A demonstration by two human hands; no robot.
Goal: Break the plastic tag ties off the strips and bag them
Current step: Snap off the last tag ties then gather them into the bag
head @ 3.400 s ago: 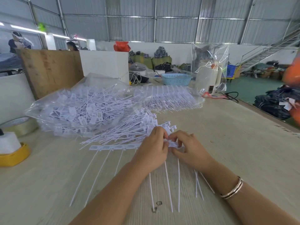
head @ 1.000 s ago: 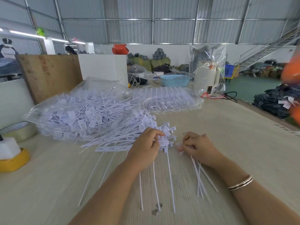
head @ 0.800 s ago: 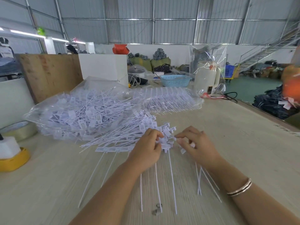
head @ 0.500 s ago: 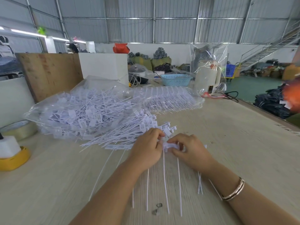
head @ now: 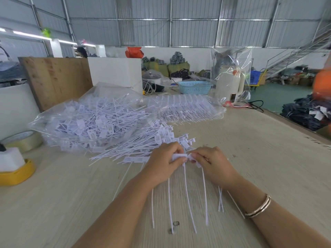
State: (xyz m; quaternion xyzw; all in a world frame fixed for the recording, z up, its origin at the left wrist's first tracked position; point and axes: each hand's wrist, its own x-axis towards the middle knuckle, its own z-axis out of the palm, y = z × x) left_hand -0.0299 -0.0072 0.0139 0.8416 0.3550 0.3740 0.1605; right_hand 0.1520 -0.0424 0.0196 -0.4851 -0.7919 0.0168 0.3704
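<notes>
Strip (head: 179, 157) lies crosswise, tails toward viewer; left hand (head: 163, 166), right hand (head: 214, 164) pinching it.

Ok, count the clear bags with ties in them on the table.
2: one bag of loose ties beyond the left hand, one bag of strips farther back to its right. More may lie hidden behind them.

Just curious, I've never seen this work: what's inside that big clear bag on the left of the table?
The clear bag holds a jumble of loose white tag ties. Whatever lies beneath the top layers is covered.
</notes>
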